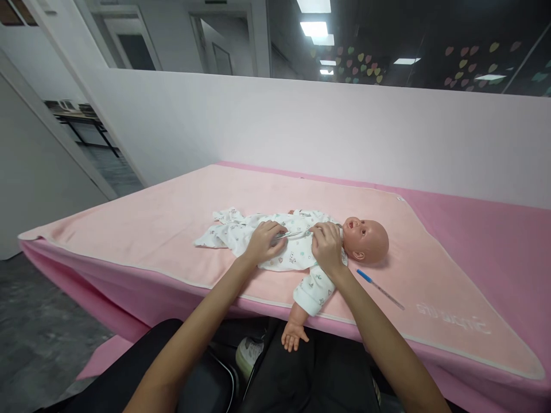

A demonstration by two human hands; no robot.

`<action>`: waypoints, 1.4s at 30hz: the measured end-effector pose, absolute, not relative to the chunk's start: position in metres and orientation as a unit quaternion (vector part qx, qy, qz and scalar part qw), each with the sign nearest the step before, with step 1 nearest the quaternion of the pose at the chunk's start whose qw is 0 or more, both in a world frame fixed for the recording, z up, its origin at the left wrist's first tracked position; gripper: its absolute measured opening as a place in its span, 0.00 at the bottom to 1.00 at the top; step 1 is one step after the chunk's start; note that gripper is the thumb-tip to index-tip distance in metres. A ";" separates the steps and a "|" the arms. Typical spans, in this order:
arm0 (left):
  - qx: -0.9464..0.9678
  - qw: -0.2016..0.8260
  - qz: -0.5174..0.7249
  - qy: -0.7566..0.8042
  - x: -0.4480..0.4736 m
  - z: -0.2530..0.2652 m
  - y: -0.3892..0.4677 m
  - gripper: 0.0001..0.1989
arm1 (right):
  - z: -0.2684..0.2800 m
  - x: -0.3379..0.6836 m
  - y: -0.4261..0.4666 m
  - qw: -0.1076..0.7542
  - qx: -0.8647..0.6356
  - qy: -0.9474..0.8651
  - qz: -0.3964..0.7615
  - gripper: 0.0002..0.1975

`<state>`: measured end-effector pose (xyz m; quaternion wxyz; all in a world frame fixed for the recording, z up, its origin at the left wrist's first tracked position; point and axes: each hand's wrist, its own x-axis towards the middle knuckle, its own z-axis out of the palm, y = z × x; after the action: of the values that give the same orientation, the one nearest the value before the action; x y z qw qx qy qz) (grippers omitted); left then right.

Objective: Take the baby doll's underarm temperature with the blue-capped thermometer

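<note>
A baby doll [365, 238] lies on its back on a pale pink blanket [172, 229], head to the right, dressed in a white printed romper [297, 252]. My left hand [263, 243] rests on the doll's belly, fingers curled on the romper front. My right hand [327, 248] pinches the romper at the chest, just below the chin. One doll arm [297, 324] hangs over the table's near edge.
A thin stick with a blue end [379, 287], like a thermometer, lies on the blanket right of my right forearm. A pink sheet [495, 241] covers the table under the blanket. A white partition wall [301, 132] stands behind. My dark-clad lap [301, 373] is below the edge.
</note>
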<state>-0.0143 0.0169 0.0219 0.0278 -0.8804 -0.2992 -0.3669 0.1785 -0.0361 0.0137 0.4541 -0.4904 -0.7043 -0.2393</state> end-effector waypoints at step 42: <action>-0.860 0.003 -0.423 -0.286 -0.008 0.023 0.005 0.08 | 0.015 0.144 -0.030 0.491 -0.428 -0.750 -0.113 0.06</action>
<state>-0.0076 0.0047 0.0228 0.0030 -0.8598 -0.2859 -0.4231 0.1439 -0.0304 0.0152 0.4913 -0.4279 -0.7502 -0.1128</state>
